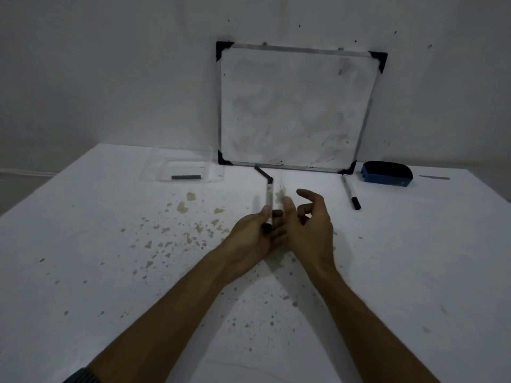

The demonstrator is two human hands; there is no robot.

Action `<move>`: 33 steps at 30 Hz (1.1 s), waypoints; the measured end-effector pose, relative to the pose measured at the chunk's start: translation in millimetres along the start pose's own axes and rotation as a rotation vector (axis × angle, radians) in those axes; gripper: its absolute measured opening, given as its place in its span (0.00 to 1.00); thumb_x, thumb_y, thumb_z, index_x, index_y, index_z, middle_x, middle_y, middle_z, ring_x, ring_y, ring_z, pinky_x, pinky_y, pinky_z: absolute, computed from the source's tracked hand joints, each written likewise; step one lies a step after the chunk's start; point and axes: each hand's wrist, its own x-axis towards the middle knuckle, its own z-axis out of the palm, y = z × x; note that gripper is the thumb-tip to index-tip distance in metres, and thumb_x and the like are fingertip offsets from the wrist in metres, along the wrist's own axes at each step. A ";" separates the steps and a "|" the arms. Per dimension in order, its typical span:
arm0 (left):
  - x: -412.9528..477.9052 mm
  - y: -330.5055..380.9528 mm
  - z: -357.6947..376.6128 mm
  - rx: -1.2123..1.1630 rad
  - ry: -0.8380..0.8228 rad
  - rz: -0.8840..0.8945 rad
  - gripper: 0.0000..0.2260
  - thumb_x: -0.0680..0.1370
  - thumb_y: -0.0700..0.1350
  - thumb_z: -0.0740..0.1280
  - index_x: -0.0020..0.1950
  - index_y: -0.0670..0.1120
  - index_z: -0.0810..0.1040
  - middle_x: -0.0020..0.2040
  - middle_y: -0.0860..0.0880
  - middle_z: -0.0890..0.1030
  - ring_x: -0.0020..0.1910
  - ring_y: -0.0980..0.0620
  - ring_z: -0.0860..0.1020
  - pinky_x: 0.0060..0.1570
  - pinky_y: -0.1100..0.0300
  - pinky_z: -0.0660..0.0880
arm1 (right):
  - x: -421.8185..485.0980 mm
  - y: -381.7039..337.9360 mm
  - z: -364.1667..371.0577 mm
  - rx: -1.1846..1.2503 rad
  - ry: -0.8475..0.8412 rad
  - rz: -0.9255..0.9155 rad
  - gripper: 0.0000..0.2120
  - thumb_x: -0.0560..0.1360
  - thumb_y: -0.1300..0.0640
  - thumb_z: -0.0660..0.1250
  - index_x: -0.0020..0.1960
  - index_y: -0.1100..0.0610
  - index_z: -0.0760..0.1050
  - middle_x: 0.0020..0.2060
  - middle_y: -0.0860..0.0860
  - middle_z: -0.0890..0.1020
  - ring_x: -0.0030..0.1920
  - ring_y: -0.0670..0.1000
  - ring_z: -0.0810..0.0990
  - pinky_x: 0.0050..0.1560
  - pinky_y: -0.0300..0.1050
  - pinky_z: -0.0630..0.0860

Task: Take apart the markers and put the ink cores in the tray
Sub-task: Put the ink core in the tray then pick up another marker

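My left hand holds a white marker barrel upright, its black end down in my palm. A black ink core sticks out of the barrel's top, slanting up and left. My right hand is just to the right, fingers spread and loosely curled, holding nothing; a faint blurred streak shows near its fingertips. A clear plastic tray at the back left holds one dark ink core. A second whole marker with a black cap lies on the table at the right.
A small whiteboard leans against the wall behind the hands. A blue eraser sits at the back right, with a thin grey strip beyond it. The white table is speckled with stains.
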 end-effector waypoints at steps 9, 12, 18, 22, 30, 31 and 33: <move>1.8 18.8 -11.5 -0.102 0.004 0.216 0.13 0.89 0.50 0.50 0.66 0.43 0.66 0.71 0.43 0.81 0.72 0.47 0.77 0.72 0.49 0.72 | 2.7 -7.8 7.4 0.598 -0.387 0.632 0.13 0.82 0.54 0.66 0.52 0.64 0.82 0.38 0.57 0.85 0.30 0.50 0.81 0.28 0.41 0.78; 0.2 14.3 -8.4 0.067 0.023 0.288 0.14 0.89 0.51 0.52 0.68 0.45 0.68 0.70 0.48 0.82 0.69 0.51 0.80 0.63 0.52 0.79 | 1.7 -7.2 4.5 0.634 -0.477 0.534 0.15 0.78 0.55 0.71 0.59 0.65 0.82 0.49 0.63 0.86 0.39 0.53 0.84 0.38 0.43 0.83; 5.1 5.4 -8.5 0.200 0.084 0.329 0.12 0.88 0.51 0.56 0.67 0.48 0.72 0.68 0.50 0.83 0.70 0.49 0.79 0.69 0.50 0.75 | 3.1 0.4 -0.1 0.549 -0.377 0.384 0.11 0.76 0.58 0.73 0.58 0.60 0.83 0.47 0.59 0.87 0.43 0.53 0.85 0.47 0.46 0.83; 11.0 12.7 -19.6 0.259 0.151 0.407 0.12 0.87 0.50 0.60 0.55 0.43 0.76 0.63 0.46 0.86 0.67 0.48 0.81 0.66 0.50 0.76 | 10.2 -1.4 -6.0 0.554 -0.292 0.387 0.10 0.78 0.57 0.72 0.58 0.59 0.82 0.44 0.54 0.86 0.39 0.50 0.83 0.35 0.39 0.80; 8.6 50.1 -53.2 0.332 0.245 0.189 0.15 0.85 0.52 0.64 0.43 0.46 0.76 0.37 0.49 0.83 0.42 0.48 0.82 0.39 0.54 0.75 | 22.0 6.7 -18.2 0.498 -0.170 0.342 0.04 0.78 0.64 0.69 0.50 0.62 0.81 0.38 0.56 0.84 0.35 0.52 0.82 0.39 0.47 0.80; 5.2 54.1 -57.4 0.415 0.254 0.141 0.16 0.85 0.53 0.64 0.42 0.45 0.75 0.36 0.48 0.82 0.38 0.47 0.80 0.35 0.55 0.73 | 21.7 8.2 -18.9 0.452 -0.167 0.308 0.04 0.78 0.64 0.69 0.51 0.63 0.81 0.39 0.56 0.85 0.35 0.53 0.82 0.39 0.49 0.80; -6.5 63.3 -63.3 0.633 0.279 0.070 0.18 0.85 0.56 0.63 0.43 0.44 0.75 0.34 0.46 0.81 0.30 0.48 0.77 0.29 0.58 0.70 | 19.8 9.2 -18.6 0.382 -0.177 0.238 0.05 0.78 0.64 0.70 0.52 0.64 0.81 0.40 0.59 0.86 0.37 0.54 0.83 0.40 0.48 0.82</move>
